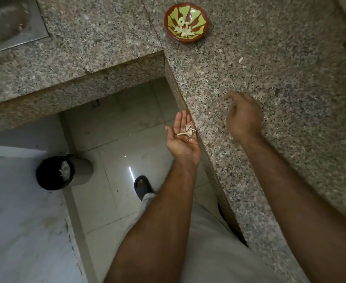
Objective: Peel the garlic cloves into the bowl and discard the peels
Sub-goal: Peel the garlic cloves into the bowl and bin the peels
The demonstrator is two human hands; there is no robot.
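On the granite counter, a bowl

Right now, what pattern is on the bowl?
Brown-red bowl with light green leaf-like patches inside, in the head view.

Speckled granite desk, L-shaped, a seam running across its far part. Steel sink set into the far left corner. Pale glossy tiled floor below, with one bright reflection. One dark slipper on the floor, near the desk's edge. White panel at near left.
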